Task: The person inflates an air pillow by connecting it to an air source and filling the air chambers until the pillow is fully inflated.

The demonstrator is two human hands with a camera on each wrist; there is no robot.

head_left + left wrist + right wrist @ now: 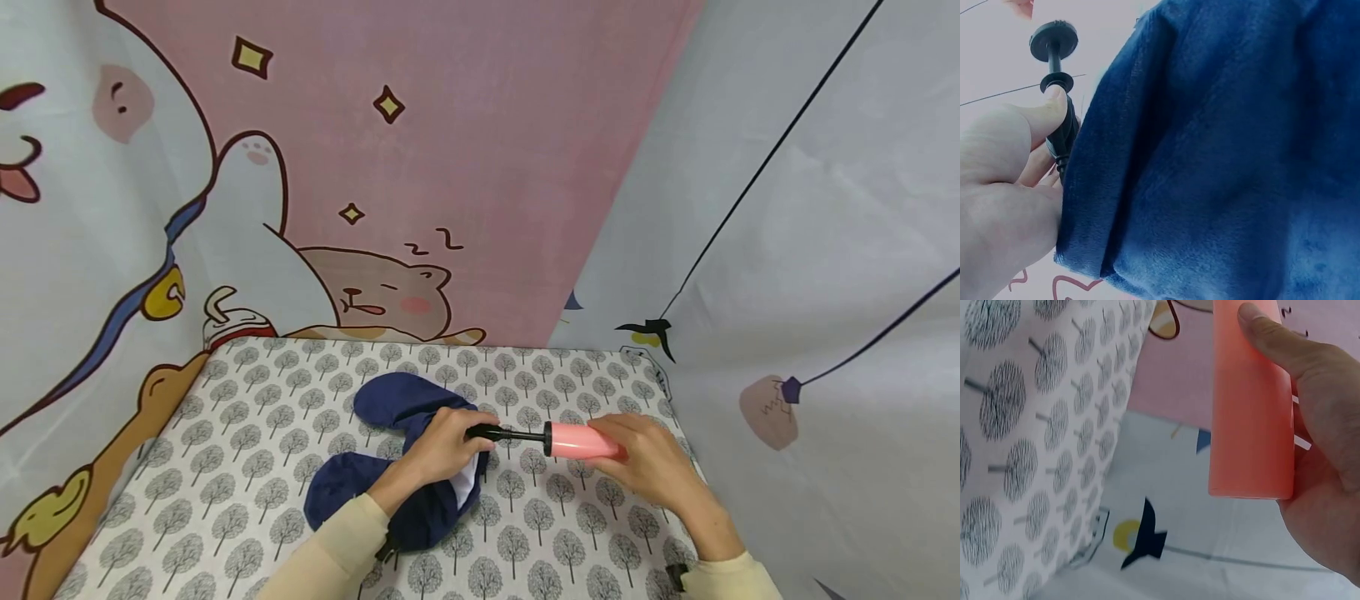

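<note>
A small hand pump (577,441) with a pink barrel and a thin black rod is held level between the two hands. My left hand (444,446) grips its black end piece (1060,134), with the thumb laid along it. My right hand (648,458) holds the pink barrel (1251,419), thumb on one side and fingers mostly hidden behind. A navy, plush U-shaped neck pillow (401,400) lies under and beside the left hand. White fabric (465,482) shows at its inner edge. Whether the pump's black end joins the pillow is hidden by the left hand.
The table is covered by a white cloth (247,492) printed with grey trees. Cartoon-printed curtains (480,167) hang behind it and along both sides. A small black item (677,577) sits by the right sleeve, and a black tab (386,550) sticks out below the pillow.
</note>
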